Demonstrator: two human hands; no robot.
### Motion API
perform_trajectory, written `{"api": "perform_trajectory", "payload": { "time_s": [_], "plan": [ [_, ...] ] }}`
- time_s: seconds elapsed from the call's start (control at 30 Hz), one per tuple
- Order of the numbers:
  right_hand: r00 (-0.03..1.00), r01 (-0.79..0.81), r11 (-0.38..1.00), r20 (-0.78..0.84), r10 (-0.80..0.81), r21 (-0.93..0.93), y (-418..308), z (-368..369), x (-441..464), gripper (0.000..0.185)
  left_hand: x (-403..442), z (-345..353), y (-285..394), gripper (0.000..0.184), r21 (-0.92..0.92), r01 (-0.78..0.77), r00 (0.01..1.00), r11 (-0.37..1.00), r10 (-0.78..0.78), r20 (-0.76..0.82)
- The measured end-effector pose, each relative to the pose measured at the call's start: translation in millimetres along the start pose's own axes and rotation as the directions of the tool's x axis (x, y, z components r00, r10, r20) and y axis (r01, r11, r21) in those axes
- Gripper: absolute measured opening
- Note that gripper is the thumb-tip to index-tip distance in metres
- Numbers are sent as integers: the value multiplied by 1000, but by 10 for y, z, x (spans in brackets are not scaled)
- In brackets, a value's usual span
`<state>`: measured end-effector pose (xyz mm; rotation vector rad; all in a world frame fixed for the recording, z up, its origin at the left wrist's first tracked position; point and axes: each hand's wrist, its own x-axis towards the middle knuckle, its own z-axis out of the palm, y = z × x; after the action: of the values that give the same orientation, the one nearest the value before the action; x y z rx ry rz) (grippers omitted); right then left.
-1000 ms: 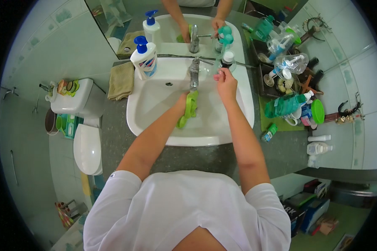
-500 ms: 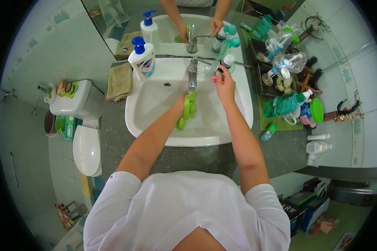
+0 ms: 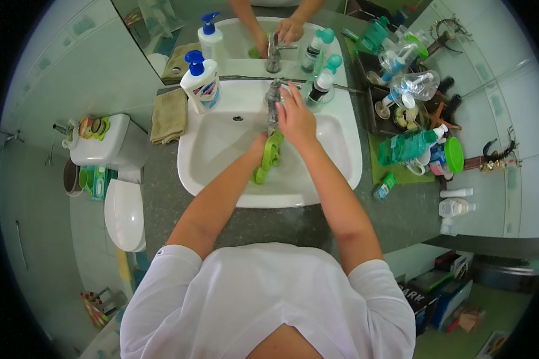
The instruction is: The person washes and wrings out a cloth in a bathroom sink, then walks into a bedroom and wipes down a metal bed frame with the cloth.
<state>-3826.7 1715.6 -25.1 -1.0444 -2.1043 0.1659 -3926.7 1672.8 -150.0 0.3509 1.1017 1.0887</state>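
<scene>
Our left hand (image 3: 259, 146) grips green cloth (image 3: 270, 157) in sink (image 3: 221, 173), below tap (image 3: 273, 110). Our right hand (image 3: 298, 121) open, fingers spread beside tap; contact unclear. Two bottles (image 3: 321, 85) near right fingertips. Blue-pump bottle (image 3: 202, 87) on sink's left rim, towel (image 3: 169, 115) just beside.

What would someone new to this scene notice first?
Probably the bright green cloth in the left hand, beneath the tap in the white sink, with the right hand beside the tap. Next, perhaps the blue-topped pump bottle at the sink's back left corner, and the teal bottle on the crowded right side of the counter.
</scene>
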Motion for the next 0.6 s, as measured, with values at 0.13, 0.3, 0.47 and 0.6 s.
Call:
{"api": "perform_trajectory", "payload": {
  "time_s": [0.13,0.3,0.47,0.6],
  "plan": [
    [985,-123,979,103,141,-164,-205,44,222,29,327,-208,-180,26,165,-17,999,986,21,-27],
    [957,-171,961,193,215,-219,-438,112,320,23,-54,-48,55,28,309,-153,986,939,165,-12],
    [952,-176,984,251,177,-30,-382,-27,279,32,-13,-77,-9,23,680,-245,943,691,333,1],
    [987,-92,930,158,37,356,-220,-261,-238,51,-523,103,209,24,970,-243,873,4,437,217]
  ]
}}
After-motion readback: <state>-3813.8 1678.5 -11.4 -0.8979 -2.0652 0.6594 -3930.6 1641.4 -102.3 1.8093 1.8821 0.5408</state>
